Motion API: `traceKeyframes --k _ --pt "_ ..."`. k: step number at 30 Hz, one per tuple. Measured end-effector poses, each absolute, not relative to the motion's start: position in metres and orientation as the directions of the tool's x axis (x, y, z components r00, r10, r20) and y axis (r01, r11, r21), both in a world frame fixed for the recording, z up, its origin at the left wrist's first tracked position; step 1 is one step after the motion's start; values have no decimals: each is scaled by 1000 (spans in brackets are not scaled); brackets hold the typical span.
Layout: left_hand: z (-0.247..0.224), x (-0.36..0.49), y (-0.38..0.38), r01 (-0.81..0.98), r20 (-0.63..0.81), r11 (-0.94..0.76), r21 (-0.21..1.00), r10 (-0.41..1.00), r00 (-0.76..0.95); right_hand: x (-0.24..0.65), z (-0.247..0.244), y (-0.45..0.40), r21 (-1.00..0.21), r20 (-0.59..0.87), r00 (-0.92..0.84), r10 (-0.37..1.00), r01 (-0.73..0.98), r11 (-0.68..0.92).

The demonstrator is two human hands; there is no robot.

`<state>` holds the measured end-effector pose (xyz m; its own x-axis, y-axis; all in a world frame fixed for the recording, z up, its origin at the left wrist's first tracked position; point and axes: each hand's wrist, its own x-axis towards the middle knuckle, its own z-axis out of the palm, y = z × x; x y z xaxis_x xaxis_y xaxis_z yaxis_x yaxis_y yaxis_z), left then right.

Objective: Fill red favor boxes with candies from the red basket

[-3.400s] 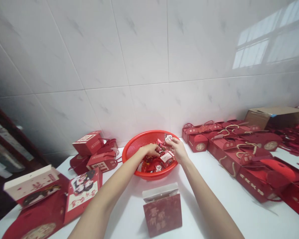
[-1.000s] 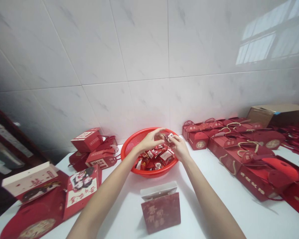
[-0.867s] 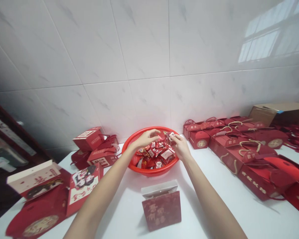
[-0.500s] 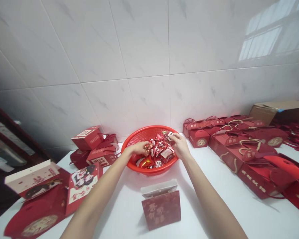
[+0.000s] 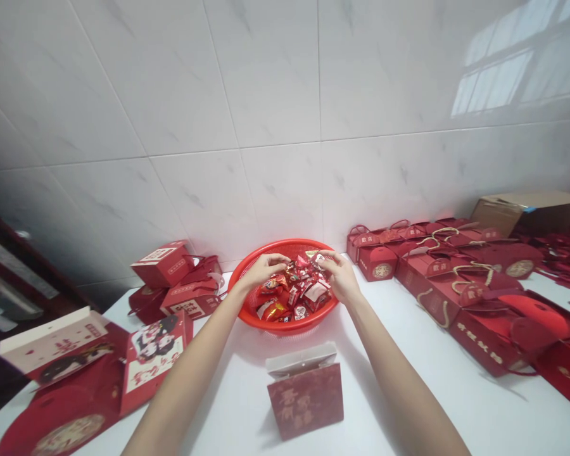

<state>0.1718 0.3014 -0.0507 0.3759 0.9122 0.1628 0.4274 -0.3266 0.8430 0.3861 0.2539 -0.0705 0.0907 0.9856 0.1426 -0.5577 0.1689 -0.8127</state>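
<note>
Picking goes best with a light fingertip pinch that spares the wrappers: the right hand (image 5: 341, 277) pinches a small dark-and-white wrapped sweet (image 5: 319, 258); whether the left hand's (image 5: 261, 272) curled fingers grip anything, I cannot tell. Glossy red foil-wrapped sweets (image 5: 296, 295) lie jumbled inside the oval red plastic mesh basket (image 5: 285, 327).

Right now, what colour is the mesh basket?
The mesh basket is bright red, shown in the head view.

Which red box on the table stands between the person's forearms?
The box in front of the red basket, with a pale top panel; the left boxes and right boxes sit outside that gap.
</note>
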Motion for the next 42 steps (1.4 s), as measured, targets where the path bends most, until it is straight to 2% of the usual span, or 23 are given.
traceKeyframes --k 3,13,20,25,30,38,42 --pt "-45 184 293 396 201 -323 859 926 319 387 -68 251 -820 148 44 988 -553 147" --pt "-38 213 290 372 195 -234 898 971 139 387 -64 248 -831 140 -35 990 -548 99" --pt "-38 216 280 400 157 -214 891 973 172 388 -63 247 -835 156 -74 985 -543 92" --pt "-42 216 280 425 259 -292 857 956 135 388 -64 246 -849 173 -123 977 -521 84" --pt "-42 221 275 496 362 -378 782 923 132 388 -66 247 -874 189 -156 970 -478 93" --pt "-41 228 266 628 423 -472 619 874 239 387 -65 243 -920 218 -162 962 -364 147" --pt "-45 223 269 557 387 -476 681 879 279 385 -66 243 -932 205 -141 969 -330 149"
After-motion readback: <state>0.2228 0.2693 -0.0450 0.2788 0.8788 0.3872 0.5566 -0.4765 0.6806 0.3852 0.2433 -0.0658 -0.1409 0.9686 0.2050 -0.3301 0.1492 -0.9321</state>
